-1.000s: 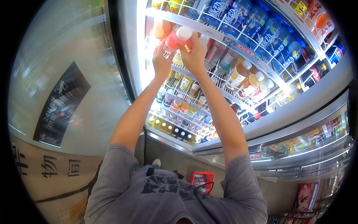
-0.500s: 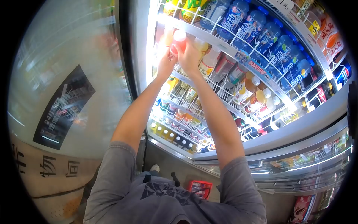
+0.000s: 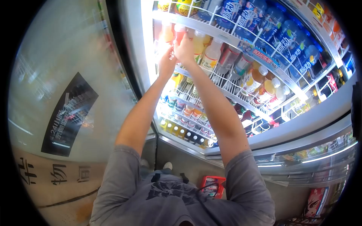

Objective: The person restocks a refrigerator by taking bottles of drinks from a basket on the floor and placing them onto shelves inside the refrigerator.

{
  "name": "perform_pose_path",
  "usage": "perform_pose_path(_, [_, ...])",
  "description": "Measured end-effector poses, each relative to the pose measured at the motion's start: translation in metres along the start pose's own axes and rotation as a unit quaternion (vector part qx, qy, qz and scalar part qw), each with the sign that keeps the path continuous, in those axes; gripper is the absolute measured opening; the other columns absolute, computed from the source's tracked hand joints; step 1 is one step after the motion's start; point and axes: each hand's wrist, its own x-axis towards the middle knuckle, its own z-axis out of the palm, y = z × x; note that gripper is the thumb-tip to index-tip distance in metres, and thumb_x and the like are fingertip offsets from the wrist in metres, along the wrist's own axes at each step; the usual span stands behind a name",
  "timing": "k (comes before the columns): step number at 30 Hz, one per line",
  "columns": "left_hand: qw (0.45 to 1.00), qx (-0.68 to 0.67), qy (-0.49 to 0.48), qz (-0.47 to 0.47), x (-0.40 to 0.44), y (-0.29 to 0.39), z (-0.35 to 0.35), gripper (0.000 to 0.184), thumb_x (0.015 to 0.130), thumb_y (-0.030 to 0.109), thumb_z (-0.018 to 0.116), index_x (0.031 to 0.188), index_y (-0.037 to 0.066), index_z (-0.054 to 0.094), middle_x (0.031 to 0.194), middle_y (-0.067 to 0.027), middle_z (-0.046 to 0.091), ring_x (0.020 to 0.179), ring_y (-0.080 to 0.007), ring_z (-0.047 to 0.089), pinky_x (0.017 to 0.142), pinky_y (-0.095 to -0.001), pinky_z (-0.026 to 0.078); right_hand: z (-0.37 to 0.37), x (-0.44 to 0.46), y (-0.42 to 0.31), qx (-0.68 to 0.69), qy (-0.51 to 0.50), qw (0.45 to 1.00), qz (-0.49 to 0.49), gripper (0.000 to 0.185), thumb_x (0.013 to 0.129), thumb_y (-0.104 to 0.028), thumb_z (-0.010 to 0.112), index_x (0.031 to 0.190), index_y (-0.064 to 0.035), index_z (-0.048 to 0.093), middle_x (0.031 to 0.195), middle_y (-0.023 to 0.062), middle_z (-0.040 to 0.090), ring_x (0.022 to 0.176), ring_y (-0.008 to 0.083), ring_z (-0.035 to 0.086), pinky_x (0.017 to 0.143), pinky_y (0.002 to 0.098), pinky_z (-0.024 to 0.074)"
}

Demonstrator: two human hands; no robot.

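Inside the lit fridge, a pinkish-red drink bottle with a white cap [image 3: 180, 28] stands at the left end of a shelf. My right hand [image 3: 184, 52] is closed round its right side. Just below, my left hand [image 3: 167, 63] has its fingers curled at the lower part of the same bottle; glare partly hides them. An orange-pink bottle [image 3: 166, 33] is immediately to the left. On the right are a yellow drink bottle [image 3: 198, 41] and a white-capped bottle with a pale label [image 3: 212, 54].
A white shelf rail [image 3: 211, 30] runs above my hands, with blue drink bottles [image 3: 260, 24] behind its wire guard. The glass door [image 3: 56, 56] stands at the left. A red basket [image 3: 213, 181] with things in it sits on the floor.
The bottle has moved deeper into the shelf, beside the orange-pink one, with both hands following it. The camera view has shifted slightly.
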Motion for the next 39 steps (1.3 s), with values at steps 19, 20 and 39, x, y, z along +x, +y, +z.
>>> perform_pose_path(19, [0.897, -0.333, -0.198, -0.212, -0.300, 0.116, 0.083, 0.021, 0.100, 0.014, 0.052, 0.113, 0.001, 0.062, 0.100, -0.0067, 0.063, 0.091, -0.0127, 0.060, 0.085, -0.0270, 0.049, -0.298, -0.341, 0.038, 0.351, 0.051, 0.891, 0.285, 0.041, 0.097, -0.009, 0.058, 0.132, 0.0098, 0.050, 0.126, 0.0172, 0.062, 0.116, 0.0202, 0.060, 0.099, 0.0302, 0.0490])
perform_pose_path(20, [0.892, -0.334, -0.228, -0.204, -0.318, 0.128, 0.091, 0.022, 0.100, 0.014, 0.051, 0.114, 0.000, 0.061, 0.101, -0.0065, 0.063, 0.091, -0.0135, 0.060, 0.084, -0.0270, 0.049, -0.317, -0.366, 0.042, 0.339, 0.076, 0.890, 0.294, 0.039, 0.097, -0.009, 0.059, 0.131, 0.0095, 0.052, 0.126, 0.0172, 0.062, 0.115, 0.0205, 0.061, 0.099, 0.0311, 0.0494])
perform_pose_path(39, [0.654, -0.299, -0.661, -0.215, -0.714, 0.257, 0.128, 0.024, 0.100, 0.017, 0.052, 0.117, 0.002, 0.060, 0.101, -0.0090, 0.065, 0.085, -0.0141, 0.062, 0.074, -0.0266, 0.050, -0.546, -0.778, -0.021, 0.201, 0.498, 0.739, 0.406, 0.040, 0.100, -0.025, 0.058, 0.131, 0.0009, 0.056, 0.120, 0.0159, 0.065, 0.109, 0.0204, 0.063, 0.092, 0.0331, 0.0521])
